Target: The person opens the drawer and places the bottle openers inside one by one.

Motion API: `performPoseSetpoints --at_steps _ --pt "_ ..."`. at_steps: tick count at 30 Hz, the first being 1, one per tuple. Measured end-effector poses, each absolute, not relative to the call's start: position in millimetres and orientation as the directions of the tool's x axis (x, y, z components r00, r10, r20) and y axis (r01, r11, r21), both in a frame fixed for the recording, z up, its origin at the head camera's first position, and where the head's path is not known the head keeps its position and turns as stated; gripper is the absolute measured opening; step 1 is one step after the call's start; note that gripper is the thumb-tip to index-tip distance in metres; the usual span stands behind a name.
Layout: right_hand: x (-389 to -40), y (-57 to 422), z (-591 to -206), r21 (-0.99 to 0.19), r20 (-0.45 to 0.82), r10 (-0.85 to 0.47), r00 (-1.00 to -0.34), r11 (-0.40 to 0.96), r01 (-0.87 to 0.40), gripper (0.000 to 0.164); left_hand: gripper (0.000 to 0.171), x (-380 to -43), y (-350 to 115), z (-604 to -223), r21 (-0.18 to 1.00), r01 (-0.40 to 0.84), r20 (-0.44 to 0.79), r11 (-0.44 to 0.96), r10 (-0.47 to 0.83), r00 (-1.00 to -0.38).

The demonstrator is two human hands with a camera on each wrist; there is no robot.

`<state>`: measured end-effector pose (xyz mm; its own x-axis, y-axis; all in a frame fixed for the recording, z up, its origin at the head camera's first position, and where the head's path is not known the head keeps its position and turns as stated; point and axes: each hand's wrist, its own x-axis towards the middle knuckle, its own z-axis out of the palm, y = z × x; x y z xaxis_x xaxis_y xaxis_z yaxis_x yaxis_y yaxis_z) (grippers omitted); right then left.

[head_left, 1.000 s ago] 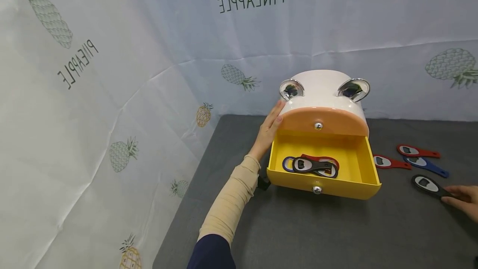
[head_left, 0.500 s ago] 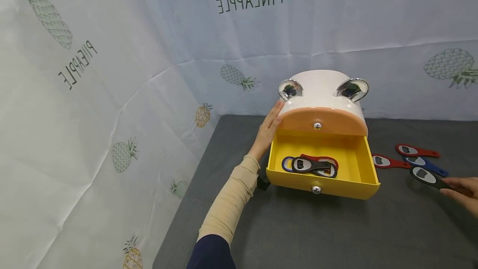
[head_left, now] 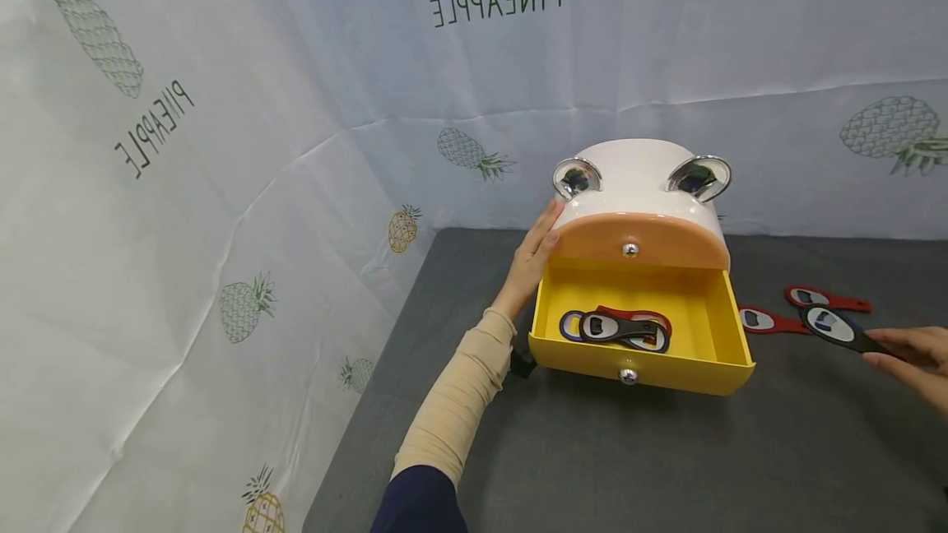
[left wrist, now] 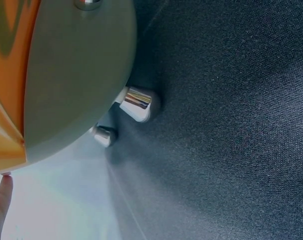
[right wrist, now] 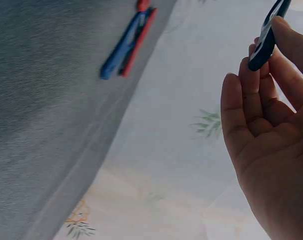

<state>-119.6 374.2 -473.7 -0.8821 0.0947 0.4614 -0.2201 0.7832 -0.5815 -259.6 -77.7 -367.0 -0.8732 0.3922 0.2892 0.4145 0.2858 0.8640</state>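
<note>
A white box (head_left: 638, 179) with silver ears and an orange upper drawer (head_left: 592, 241) stands on the grey tabletop. Its yellow lower drawer (head_left: 689, 371) is pulled out and holds several bottle openers, a black one (head_left: 615, 327) on top. My left hand (head_left: 527, 266) rests with straight fingers against the box's left side. At the far right, my right hand (head_left: 914, 356) pinches the handle end of a black bottle opener (head_left: 857, 339) between thumb and fingers, raised above the table. Behind it lie two red bottle openers (head_left: 776, 322) and a largely covered blue one (right wrist: 124, 47).
A pineapple-print curtain (head_left: 333, 171) hangs behind and to the left of the table (head_left: 592, 459). Silver feet (left wrist: 137, 104) support the box. The drawer's front wall juts out over the table.
My right hand has lifted the black bottle opener off the table and moved it slightly away from me, over the blue one. My left hand stays against the box.
</note>
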Motion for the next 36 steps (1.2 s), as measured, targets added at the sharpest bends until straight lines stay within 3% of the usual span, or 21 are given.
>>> performPoseSetpoints --at_steps 4,6,9,14,20,29,36 --pt "-111.4 347.9 -436.5 -0.557 0.464 0.087 -0.881 0.803 -0.214 0.021 0.051 -258.5 -77.4 -366.3 0.865 0.418 0.297 0.279 0.386 -0.873" --pt "-110.9 342.5 -429.3 -0.547 0.499 0.071 -0.864 0.799 -0.250 0.011 0.051 -258.2 -77.5 -366.4 0.865 0.418 0.299 0.278 0.384 -0.874" --pt "-111.2 337.2 -423.1 -0.524 0.537 0.043 -0.842 0.800 -0.293 0.025 0.050 -258.3 -78.1 -366.7 0.865 0.414 0.293 0.283 0.385 -0.875" --pt "-111.3 327.1 -410.0 -0.491 0.540 0.006 -0.842 0.814 -0.309 0.029 0.049 -257.4 -78.9 -366.6 0.863 0.410 0.282 0.294 0.393 -0.875" --pt "-112.6 309.2 -387.6 -0.449 0.500 -0.058 -0.864 0.836 -0.317 0.027 0.050 -258.2 -78.9 -366.5 0.865 0.404 0.274 0.297 0.395 -0.877" --pt "-114.4 279.9 -361.6 -0.494 0.344 -0.077 -0.936 0.833 -0.250 0.031 0.055 -281.4 -78.9 -393.0 0.858 0.413 0.289 0.306 0.377 -0.880" --pt "-120.7 257.4 -353.1 -0.494 0.347 -0.152 -0.925 0.809 -0.319 0.028 0.061 -285.0 -80.1 -396.2 0.852 0.429 0.309 0.299 0.374 -0.875"
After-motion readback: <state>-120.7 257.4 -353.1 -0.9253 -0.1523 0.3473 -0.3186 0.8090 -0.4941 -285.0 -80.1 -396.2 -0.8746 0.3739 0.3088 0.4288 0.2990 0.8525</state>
